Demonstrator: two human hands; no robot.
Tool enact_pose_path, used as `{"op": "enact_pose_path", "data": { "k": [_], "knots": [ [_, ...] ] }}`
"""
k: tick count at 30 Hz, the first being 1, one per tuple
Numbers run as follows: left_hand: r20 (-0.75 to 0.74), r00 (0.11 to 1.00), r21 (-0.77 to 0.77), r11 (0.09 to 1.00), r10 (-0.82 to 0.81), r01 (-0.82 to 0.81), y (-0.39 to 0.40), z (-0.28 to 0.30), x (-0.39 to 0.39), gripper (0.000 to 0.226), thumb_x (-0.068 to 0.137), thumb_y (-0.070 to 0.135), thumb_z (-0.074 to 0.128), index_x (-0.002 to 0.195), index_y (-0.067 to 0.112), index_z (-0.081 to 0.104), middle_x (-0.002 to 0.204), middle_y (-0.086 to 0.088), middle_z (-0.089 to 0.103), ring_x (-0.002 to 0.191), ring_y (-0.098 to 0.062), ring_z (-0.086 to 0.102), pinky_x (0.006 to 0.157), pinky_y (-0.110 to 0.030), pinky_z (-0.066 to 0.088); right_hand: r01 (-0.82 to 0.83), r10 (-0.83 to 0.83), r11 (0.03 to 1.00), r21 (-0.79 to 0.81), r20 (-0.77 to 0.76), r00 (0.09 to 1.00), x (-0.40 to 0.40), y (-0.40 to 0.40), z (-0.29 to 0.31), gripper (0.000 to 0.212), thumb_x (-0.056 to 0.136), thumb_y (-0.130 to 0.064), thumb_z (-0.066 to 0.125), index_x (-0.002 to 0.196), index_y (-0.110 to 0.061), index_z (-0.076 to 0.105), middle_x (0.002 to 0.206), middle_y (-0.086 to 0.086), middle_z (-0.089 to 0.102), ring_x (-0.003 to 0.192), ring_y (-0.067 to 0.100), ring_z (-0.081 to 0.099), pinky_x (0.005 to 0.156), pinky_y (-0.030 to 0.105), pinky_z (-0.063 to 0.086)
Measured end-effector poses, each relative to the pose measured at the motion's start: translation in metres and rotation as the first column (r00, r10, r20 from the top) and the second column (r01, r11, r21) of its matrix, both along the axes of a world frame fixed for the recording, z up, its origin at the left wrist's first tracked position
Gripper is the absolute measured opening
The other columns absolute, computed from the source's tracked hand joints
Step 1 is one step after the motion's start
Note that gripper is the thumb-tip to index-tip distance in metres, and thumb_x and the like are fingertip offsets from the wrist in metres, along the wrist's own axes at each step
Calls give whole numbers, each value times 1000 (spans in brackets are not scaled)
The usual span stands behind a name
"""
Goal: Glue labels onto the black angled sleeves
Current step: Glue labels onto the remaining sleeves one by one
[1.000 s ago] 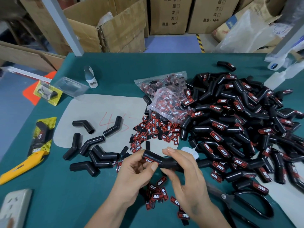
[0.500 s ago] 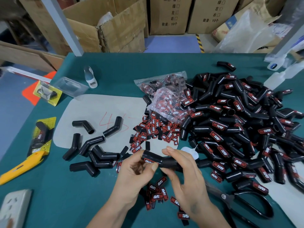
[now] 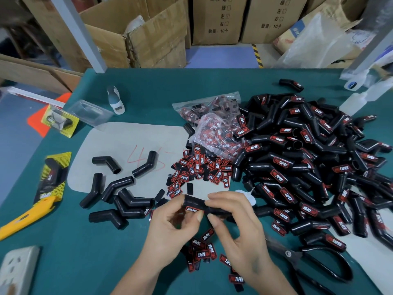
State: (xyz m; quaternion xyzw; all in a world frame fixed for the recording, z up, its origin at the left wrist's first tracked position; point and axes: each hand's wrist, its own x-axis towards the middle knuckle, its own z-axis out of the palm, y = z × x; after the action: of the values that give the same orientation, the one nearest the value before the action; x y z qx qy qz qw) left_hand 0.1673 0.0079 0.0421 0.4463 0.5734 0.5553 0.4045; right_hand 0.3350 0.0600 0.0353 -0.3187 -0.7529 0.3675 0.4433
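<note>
Two hands, left point(image 3: 170, 228) and right point(image 3: 238, 226), are gripping one black angled rubber sleeve point(image 3: 202, 206) with curled fingers above the green worktop point(image 3: 74, 252), a red-and-black label point(image 3: 191, 209) showing on it. Seven unlabelled black sleeves point(image 3: 119, 194) are lying to the left; the labelled pile point(image 3: 308, 167) is too dense to count.
</note>
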Motion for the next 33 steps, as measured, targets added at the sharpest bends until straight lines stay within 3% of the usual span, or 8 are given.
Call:
{"op": "enact_pose_path", "data": {
  "k": [3, 7, 10, 15, 19, 26, 33],
  "knots": [
    [-202, 979, 33, 999, -14, 21, 0, 1, -2, 25, 86, 28, 66, 80, 3, 66, 67, -5, 46, 63, -5, 40, 58, -21, 36, -2, -3, 992, -125, -33, 999, 0, 2, 1, 13, 99, -21, 66, 110, -21, 74, 116, -11, 68, 114, 15, 66, 96, 18, 47],
    [-403, 912, 39, 994, -76, 100, 0, 5, -4, 20, 88, 24, 64, 78, 8, 66, 68, 7, 47, 61, -12, 43, 55, -25, 36, -18, -17, 946, -323, -107, 994, -3, 3, 2, 4, 94, -29, 72, 96, -32, 70, 102, -9, 69, 104, 20, 68, 90, 25, 50],
    [-388, 917, 34, 993, -90, 111, 1, 8, -7, 14, 89, 23, 65, 78, 14, 66, 69, 15, 43, 61, -7, 40, 57, -23, 35, -57, 7, 931, -361, -136, 991, -2, 4, 1, 6, 93, -29, 74, 96, -33, 71, 101, -8, 70, 104, 22, 68, 90, 27, 51],
    [-358, 926, 15, 991, -116, 129, 1, 8, -10, 15, 88, 24, 65, 78, 13, 69, 69, 6, 49, 61, -6, 42, 54, -28, 38, -88, 37, 926, -366, -142, 989, -2, 5, 1, 10, 94, -24, 74, 96, -33, 73, 102, -7, 71, 105, 22, 67, 91, 26, 50],
    [-340, 932, 9, 991, -124, 135, 1, 8, -11, 18, 87, 25, 64, 78, 10, 69, 69, -1, 52, 61, -18, 45, 54, -35, 40, -108, 51, 912, -396, -152, 987, 1, 5, 2, 12, 94, -23, 73, 95, -35, 73, 103, -6, 71, 107, 22, 67, 90, 24, 51],
    [-402, 906, 16, 988, -132, 151, 1, 9, -12, 28, 87, 26, 64, 71, 3, 60, 65, 4, 43, 60, -14, 41, 56, -36, 38, -49, 3, 911, -408, -114, 993, -1, 5, 2, 5, 90, -32, 78, 89, -35, 74, 98, -7, 73, 104, 19, 68, 88, 23, 50],
    [-340, 929, -20, 988, -149, 151, 2, 8, -14, 22, 87, 25, 65, 75, 6, 65, 67, -2, 49, 61, -16, 42, 57, -28, 38, -87, 38, 889, -449, -118, 992, 2, 3, 3, 7, 92, -29, 74, 91, -37, 73, 104, -6, 72, 108, 21, 68, 86, 26, 54]
  ]
}}
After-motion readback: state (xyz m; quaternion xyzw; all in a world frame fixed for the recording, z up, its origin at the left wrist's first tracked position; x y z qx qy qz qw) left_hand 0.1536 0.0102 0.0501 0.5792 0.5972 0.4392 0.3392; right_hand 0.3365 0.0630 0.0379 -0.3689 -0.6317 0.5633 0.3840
